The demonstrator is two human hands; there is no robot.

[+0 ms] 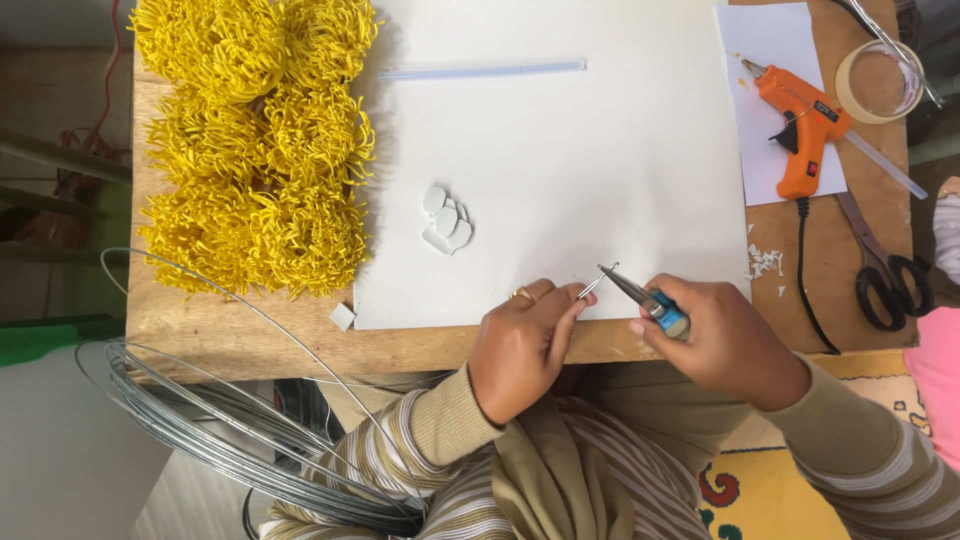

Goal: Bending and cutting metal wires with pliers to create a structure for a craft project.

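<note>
A short wire (590,287) sits at the desk's near edge, pinched between the left hand's (520,345) fingertips so the pliers (640,293), gripped in the right hand (725,340), can bite its tip. White petals (446,220) wait on the sheet (560,160); the glue gun (800,125) lies parked at the far right corner.

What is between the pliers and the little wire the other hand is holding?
Nothing visible. The pliers in the right hand already have their tips at the end of the short wire pinched by the left hand, over the white sheet.
</note>
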